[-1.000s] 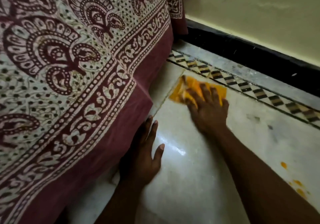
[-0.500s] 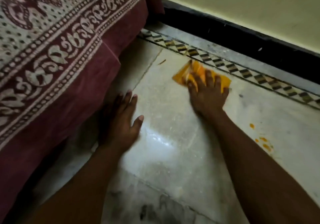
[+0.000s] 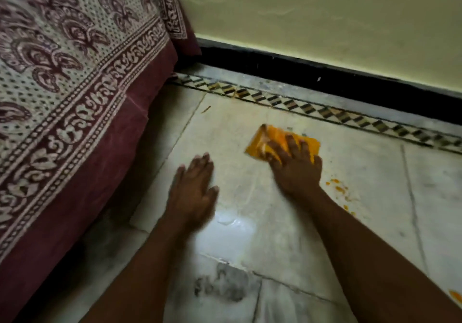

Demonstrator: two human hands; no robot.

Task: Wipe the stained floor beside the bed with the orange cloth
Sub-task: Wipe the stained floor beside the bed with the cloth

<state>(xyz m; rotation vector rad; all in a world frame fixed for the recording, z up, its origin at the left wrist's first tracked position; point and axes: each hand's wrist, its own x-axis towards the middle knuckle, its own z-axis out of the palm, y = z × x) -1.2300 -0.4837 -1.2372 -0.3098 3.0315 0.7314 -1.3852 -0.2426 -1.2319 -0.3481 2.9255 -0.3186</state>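
Step in hand: wiping, midway as I judge it.

- My right hand [image 3: 296, 170]: fingers spread flat, pressing the orange cloth [image 3: 280, 142] onto the pale floor [image 3: 250, 235], near the patterned border strip [image 3: 325, 112].
- My left hand [image 3: 193, 190]: open, fingers together, hovering or resting on the floor just beside the bed [image 3: 75, 97]; blurred, so I cannot tell contact.
- Orange stains [image 3: 340, 188]: unwiped, just right of my right wrist.

Next move, by my reckoning: draw the cloth right and back over those spots, keeping firm pressure.
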